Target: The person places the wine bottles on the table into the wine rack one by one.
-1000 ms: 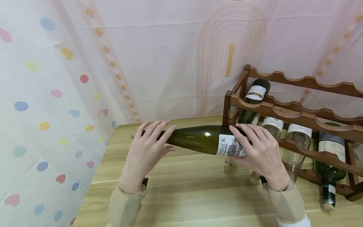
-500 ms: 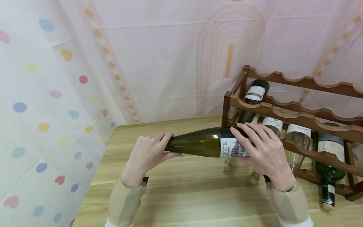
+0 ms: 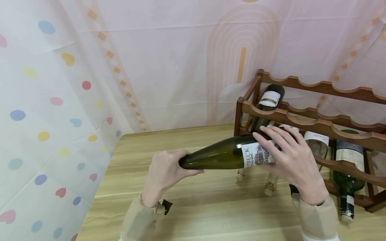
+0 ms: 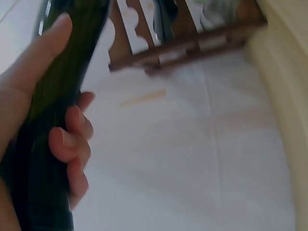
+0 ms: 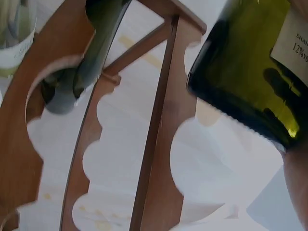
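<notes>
A green wine bottle [image 3: 217, 155] with a white label lies nearly level between both hands, above the table in front of the rack. My left hand [image 3: 167, 170] grips its neck, fingers curled round it and thumb along the glass; the neck's tip is hidden in the palm in the head view. My right hand [image 3: 291, 160] holds the bottle near its base, fingers over the top and across the label. In the right wrist view the bottle's base [image 5: 236, 115] shows close to the rack's wooden rails.
A brown wooden wine rack [image 3: 301, 118] stands at the right of the wooden table [image 3: 135, 147]. One dark bottle [image 3: 269, 98] lies in its upper left slot. Below lie a clear bottle [image 3: 316, 142] and a green bottle [image 3: 349, 164]. Corked necks [image 3: 269, 187] stick out in front.
My left hand has slid its grip from over the neck to round its end. The bottle has moved slightly right, its base end tilting up towards the rack, with my right hand following.
</notes>
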The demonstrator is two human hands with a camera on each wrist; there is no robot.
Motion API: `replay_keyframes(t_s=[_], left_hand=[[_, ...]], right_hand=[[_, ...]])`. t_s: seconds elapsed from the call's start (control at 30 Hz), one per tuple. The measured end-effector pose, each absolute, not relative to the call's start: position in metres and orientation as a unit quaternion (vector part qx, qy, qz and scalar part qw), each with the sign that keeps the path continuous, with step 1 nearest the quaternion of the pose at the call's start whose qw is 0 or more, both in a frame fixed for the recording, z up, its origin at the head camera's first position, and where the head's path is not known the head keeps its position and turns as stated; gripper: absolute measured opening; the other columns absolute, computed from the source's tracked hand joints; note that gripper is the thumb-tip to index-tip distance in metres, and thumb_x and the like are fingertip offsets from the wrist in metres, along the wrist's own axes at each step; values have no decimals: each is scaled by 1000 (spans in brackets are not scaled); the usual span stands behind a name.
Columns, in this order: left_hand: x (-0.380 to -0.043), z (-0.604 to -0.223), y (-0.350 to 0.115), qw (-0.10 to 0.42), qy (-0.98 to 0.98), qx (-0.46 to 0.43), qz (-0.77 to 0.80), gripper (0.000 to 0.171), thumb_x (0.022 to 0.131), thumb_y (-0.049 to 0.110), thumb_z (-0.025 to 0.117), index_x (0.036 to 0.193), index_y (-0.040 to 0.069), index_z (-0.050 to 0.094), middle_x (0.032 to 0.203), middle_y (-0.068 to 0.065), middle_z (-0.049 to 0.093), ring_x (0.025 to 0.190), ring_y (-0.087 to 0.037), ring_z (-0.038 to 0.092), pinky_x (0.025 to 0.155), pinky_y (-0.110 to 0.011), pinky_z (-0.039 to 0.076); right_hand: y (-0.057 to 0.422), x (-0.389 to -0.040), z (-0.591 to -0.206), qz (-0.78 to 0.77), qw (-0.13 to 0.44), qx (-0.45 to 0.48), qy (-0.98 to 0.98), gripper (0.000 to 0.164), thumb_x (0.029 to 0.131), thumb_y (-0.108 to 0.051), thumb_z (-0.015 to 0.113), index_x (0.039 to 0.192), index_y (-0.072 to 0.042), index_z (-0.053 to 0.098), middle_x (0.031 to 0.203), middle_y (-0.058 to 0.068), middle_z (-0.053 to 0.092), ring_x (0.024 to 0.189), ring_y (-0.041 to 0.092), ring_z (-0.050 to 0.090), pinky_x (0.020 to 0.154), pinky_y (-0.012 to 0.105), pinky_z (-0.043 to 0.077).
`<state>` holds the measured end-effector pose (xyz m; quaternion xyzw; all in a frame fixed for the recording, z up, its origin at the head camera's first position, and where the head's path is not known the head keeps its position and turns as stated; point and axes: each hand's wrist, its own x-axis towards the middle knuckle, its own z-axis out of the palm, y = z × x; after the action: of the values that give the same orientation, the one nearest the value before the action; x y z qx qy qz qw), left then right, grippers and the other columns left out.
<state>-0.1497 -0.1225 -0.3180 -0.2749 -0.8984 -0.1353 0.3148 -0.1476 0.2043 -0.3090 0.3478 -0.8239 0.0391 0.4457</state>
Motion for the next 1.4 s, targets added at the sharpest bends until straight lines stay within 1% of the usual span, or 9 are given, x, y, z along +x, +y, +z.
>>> replay_keyframes(t_s=[0.17, 0.27, 0.43, 0.53, 0.8, 1.03, 1.2, 1.27, 1.4], left_hand=[[-141, -324, -111, 250, -926, -211, -188, 43, 50, 55, 84, 75, 22, 73, 60, 8, 69, 44, -1, 47, 41, -16, 36], [-136, -327, -105, 217, -936, -177, -212, 41, 49, 54, 84, 70, 21, 71, 53, 7, 63, 41, 0, 40, 40, -15, 33], [-132, -331, -97, 161, -952, -122, -230, 42, 49, 57, 83, 69, 22, 71, 47, 7, 52, 41, -2, 33, 37, -17, 28], [-130, -335, -95, 128, -958, -94, -240, 41, 49, 56, 83, 68, 22, 71, 47, 6, 49, 43, -4, 32, 38, -18, 28], [-124, -348, -87, 70, -946, -95, -301, 42, 56, 46, 85, 84, 16, 76, 60, 4, 65, 46, -2, 36, 41, -14, 29], [-115, -350, -76, 8, -925, -112, -363, 35, 65, 40, 81, 84, 12, 74, 56, 7, 56, 47, 0, 34, 43, -13, 27], [-108, -348, -71, -5, -917, -135, -376, 37, 70, 34, 79, 95, 7, 73, 66, 1, 66, 50, 1, 40, 45, -12, 32], [-106, -348, -70, -14, -913, -141, -384, 35, 71, 32, 78, 95, 7, 73, 70, -1, 69, 52, 1, 42, 47, -12, 35], [-102, -349, -65, -40, -899, -147, -410, 33, 74, 27, 77, 96, 4, 71, 70, -4, 69, 51, 1, 46, 46, -13, 37]], right_hand=[[215, -145, -305, 59, 438, 327, -835, 86, 52, -33, 79, 131, -12, 52, 130, 19, 52, 118, 37, 45, 99, 54, 32], [224, -144, -305, 67, 431, 303, -848, 89, 60, -52, 77, 134, -12, 48, 134, 19, 47, 122, 38, 41, 100, 53, 30], [246, -141, -305, 82, 443, 221, -865, 89, 79, -77, 24, 137, -14, 43, 137, 18, 45, 128, 35, 36, 107, 52, 27], [260, -138, -305, 82, 460, 152, -871, 94, 76, -81, 23, 137, -12, 43, 135, 18, 46, 128, 35, 36, 108, 51, 27], [281, -136, -313, 91, 480, 34, -872, 86, 85, -71, 21, 132, -5, 48, 119, 28, 52, 119, 42, 40, 108, 54, 26], [283, -139, -317, 85, 483, 19, -871, 70, 93, -58, 28, 124, -2, 56, 108, 29, 58, 102, 47, 47, 107, 55, 27], [281, -139, -318, 87, 479, -1, -874, 40, 90, -26, 57, 124, -4, 57, 107, 29, 59, 97, 46, 48, 109, 52, 26], [280, -138, -317, 89, 473, -6, -876, 43, 82, -9, 65, 124, -4, 57, 107, 28, 59, 97, 46, 48, 108, 52, 27], [280, -138, -317, 88, 464, -7, -881, 46, 79, -3, 67, 123, -3, 57, 108, 28, 59, 98, 45, 48, 105, 54, 29]])
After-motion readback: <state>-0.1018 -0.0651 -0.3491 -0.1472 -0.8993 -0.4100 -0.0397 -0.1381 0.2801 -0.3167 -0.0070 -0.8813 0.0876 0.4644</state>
